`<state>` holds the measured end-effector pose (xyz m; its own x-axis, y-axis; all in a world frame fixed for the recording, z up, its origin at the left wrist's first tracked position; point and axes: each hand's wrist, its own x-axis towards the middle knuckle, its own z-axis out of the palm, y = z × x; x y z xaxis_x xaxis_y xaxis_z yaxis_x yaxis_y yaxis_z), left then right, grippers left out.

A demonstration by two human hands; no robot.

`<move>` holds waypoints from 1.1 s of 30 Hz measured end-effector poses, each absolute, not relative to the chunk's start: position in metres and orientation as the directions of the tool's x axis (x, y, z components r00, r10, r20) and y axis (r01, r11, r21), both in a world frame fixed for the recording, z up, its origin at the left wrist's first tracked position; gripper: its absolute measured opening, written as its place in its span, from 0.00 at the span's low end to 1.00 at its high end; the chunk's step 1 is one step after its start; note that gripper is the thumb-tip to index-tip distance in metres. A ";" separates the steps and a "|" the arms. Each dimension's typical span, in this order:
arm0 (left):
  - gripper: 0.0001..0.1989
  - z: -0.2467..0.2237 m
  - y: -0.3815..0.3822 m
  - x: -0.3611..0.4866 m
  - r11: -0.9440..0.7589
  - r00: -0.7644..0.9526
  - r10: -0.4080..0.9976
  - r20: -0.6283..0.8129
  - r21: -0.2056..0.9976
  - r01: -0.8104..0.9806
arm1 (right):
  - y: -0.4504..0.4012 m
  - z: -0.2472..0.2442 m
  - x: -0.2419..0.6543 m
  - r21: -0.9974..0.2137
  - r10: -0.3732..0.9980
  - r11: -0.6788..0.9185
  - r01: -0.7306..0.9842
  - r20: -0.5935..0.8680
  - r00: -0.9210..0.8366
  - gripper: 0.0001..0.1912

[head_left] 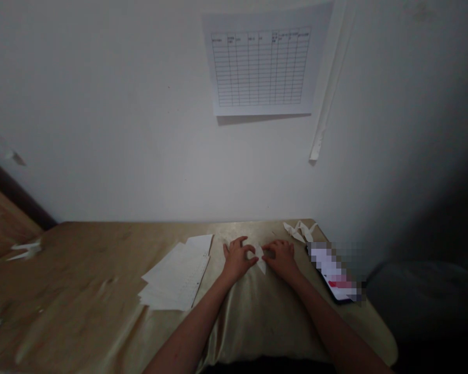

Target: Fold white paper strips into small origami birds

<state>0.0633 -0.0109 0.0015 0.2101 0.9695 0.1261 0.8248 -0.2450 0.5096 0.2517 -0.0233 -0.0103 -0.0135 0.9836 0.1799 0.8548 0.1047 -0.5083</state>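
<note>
A small folded piece of white paper (261,259) stands out between my two hands, over the cloth-covered table. My left hand (238,257) is at its left edge, thumb and forefinger curved toward it with the other fingers spread. On the other side, my right hand (281,256) has its thumb and forefinger at the paper's right edge. Both hands seem to pinch the paper, though the exact contact is small in view. To the left of my left hand lies a loose stack of white paper sheets (175,275).
A phone (333,275) lies at the table's right side, with folded white paper (301,230) behind it. More folded paper (27,250) sits at the far left. The table (81,270) meets a wall bearing a printed chart (261,67).
</note>
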 end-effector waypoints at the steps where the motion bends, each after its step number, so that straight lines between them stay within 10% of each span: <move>1: 0.11 0.002 -0.011 0.064 -0.247 0.211 0.969 0.129 0.515 0.821 | -0.023 -0.010 0.252 -0.513 0.983 0.105 0.852 0.182 -0.012 0.13; 33: 0.08 0.001 -0.010 0.059 -0.321 0.249 0.946 0.207 0.513 0.796 | -0.021 -0.012 0.267 -0.562 0.929 0.365 0.742 0.266 -0.255 0.11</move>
<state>0.0591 -0.0097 0.0013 0.2486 0.9463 0.2066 0.7960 -0.3211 0.5130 0.2666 -0.0213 -0.0120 -0.2553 0.9295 0.2662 0.7421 0.3649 -0.5623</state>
